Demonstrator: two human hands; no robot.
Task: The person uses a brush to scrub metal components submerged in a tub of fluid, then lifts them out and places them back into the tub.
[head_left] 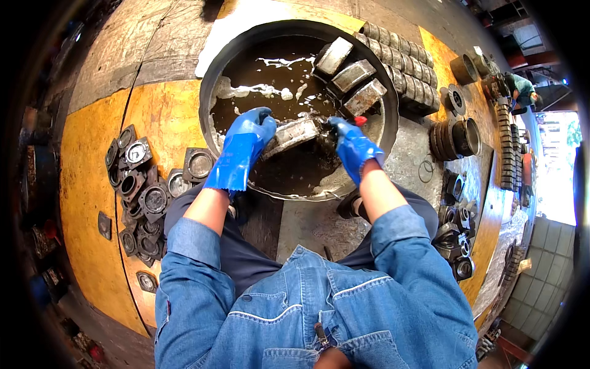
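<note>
Both my hands wear blue rubber gloves and work over a large round black tub (208, 104) of dark, foamy liquid. My left hand (253, 132) is closed on the left end of a grey metal block (294, 135), which it holds tilted above the liquid. At the block's other end, my right hand (355, 142) is closed round a tool with a red end (361, 121); its working end is dark and hard to make out. Three similar wet blocks (353, 75) lean in a row inside the tub's far right side.
Rows of stacked metal blocks (409, 71) stand beyond the tub at the right. A pile of square flanged castings (153, 200) lies at the left. Rings and cylinders (455, 138) and more castings (458, 227) are at the right. Another person (523, 91) bends over in the far right.
</note>
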